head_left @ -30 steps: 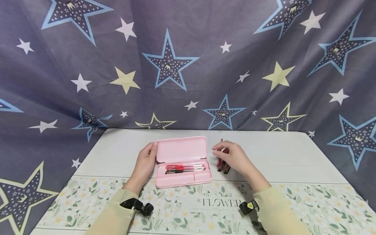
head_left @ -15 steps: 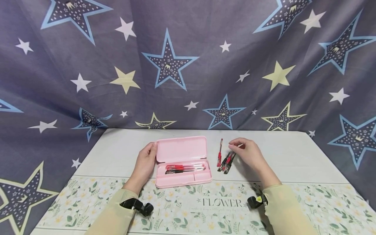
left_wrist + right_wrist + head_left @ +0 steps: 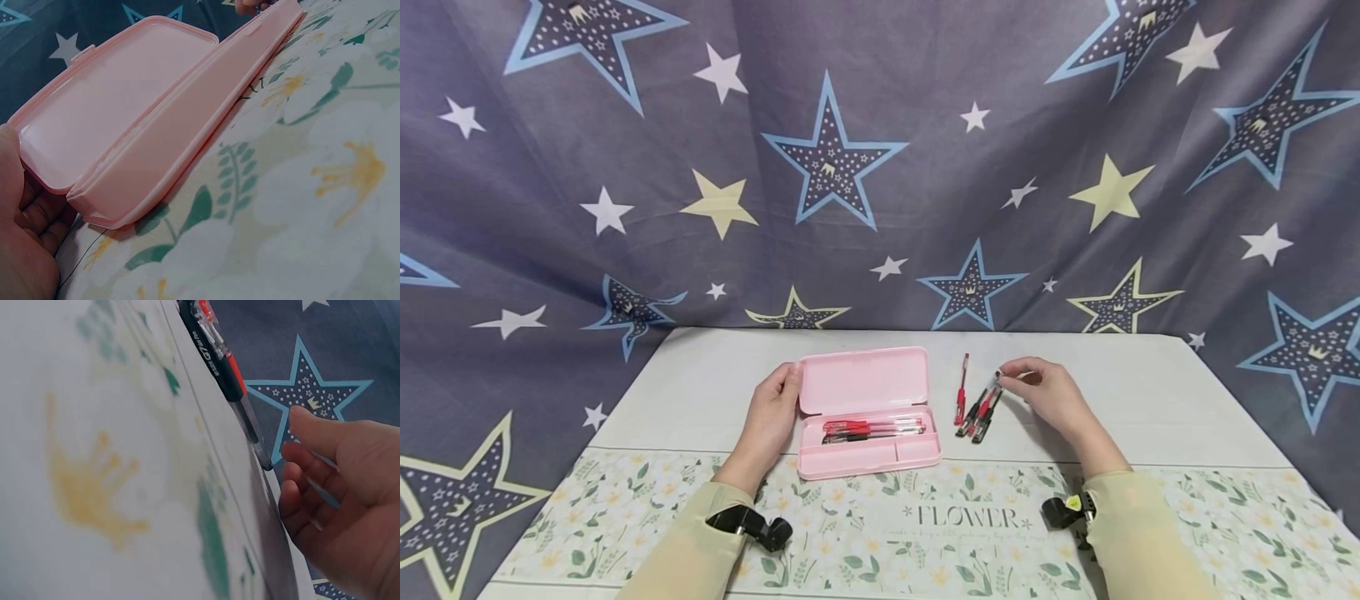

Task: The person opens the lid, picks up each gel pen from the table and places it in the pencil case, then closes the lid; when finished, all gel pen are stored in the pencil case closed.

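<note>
A pink pencil case lies with its lid raised. My left hand holds the left edge of the lid, thumb in front and fingers behind, as the left wrist view also shows. Red and black pens lie in its long compartment. To the right is a small pile of black and red pens, with a lone red pen beside it. My right hand is at the pile's far end. In the right wrist view its thumb and fingers are apart, beside the black pen's end.
The table has a white cover with a flowered band along the front. A dark curtain with stars hangs behind it. Two smaller compartments run along the case's front, divided by a thin wall.
My right hand has moved right from beside the case lid, over the loose pens, to the far end of the pile. The left hand and the case have stayed put.
</note>
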Motion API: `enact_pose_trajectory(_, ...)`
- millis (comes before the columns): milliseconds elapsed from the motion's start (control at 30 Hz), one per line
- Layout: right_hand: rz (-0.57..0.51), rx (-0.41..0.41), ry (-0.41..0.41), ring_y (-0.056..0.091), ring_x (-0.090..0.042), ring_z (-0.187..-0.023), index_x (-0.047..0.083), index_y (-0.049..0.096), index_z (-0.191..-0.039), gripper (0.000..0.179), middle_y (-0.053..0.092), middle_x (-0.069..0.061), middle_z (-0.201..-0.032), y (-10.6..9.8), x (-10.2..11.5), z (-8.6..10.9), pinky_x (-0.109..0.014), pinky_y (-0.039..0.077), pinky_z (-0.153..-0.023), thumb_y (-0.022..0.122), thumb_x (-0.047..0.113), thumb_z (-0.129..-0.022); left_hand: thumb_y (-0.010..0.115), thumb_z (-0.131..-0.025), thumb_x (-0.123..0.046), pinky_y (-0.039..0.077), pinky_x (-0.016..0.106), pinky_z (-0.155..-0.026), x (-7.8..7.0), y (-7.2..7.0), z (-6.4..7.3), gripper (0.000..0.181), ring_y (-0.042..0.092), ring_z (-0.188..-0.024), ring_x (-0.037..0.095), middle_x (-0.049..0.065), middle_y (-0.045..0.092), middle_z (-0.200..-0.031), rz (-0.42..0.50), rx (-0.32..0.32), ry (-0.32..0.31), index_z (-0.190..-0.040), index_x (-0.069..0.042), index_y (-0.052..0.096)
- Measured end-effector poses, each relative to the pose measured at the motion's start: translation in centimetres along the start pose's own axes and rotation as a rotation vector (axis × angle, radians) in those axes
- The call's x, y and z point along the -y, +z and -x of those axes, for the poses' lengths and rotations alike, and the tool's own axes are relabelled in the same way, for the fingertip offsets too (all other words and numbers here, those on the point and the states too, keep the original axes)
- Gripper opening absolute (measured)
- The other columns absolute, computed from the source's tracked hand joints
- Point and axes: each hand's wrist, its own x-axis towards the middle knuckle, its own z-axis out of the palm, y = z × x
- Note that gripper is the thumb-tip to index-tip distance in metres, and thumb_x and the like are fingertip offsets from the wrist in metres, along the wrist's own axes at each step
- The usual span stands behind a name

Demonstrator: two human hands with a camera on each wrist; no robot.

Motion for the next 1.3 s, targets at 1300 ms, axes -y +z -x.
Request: enact_pose_trajectory(1300, 0.032, 0.150, -0.127, 0.067, -0.039, -0.125, 0.005, 0.080, -0.124, 0.027, 0.074, -0.015, -0.132, -1.0, -1.3, 0.6, -0.060, 0.047, -0.113, 0.086, 0.014, -0.099, 0.042, -0.116, -0.060, 0.045, 0.047, -0.109, 0.1, 0.0, 0.0, 0.059, 0.059, -0.121, 0.026, 0.012, 0.071, -0.127, 0.005, -0.007, 0.019, -0.132, -0.011, 0.072)
